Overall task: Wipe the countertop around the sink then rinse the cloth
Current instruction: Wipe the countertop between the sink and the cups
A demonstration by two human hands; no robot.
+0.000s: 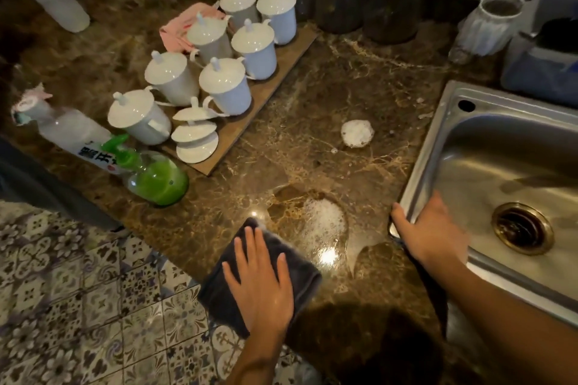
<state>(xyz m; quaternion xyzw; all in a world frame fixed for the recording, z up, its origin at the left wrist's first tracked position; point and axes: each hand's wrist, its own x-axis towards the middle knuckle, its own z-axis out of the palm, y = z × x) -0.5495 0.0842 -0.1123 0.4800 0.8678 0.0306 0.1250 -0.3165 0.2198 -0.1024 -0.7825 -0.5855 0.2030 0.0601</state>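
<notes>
Dark grey folded microfibre cloth [259, 278] — flat on the brown veined marble countertop [312, 122], at the near edge, just left of a patch of white suds [323, 220]. My left hand [261, 278] lies on top of it, palm down, fingers spread wide, pressing rather than gripping. Cloth corner points toward the foam, close to it; can't tell if it touches yet.

My right hand [430, 231] rests open over the near-left corner of the stainless steel sink [438, 141], fingers draped over the rim, holding nothing; looks like a brace.

Step in hand, my read: wiping phase, early-to-mid. Suds patch unwiped, plus a second white foam blob [357, 133] farther back nr the sink's left rim, and small flecks round it. Wet sheen across the ctr of the counter.

Next move calls for: push cloth fwd and right thru the suds, flat pressure, then work up along the sink's left rim to the second blob. Sweep toward the basin so foam drops in, not off the front edge onto the patterned floor tiles [78, 291].

Watch: wooden board of white lidded porcelain cups [215, 72] to the left, and green spray bottle [153, 175] lying nr the edge. Keep strokes clear of both.

Rinse not begun; no tap in view.
</notes>
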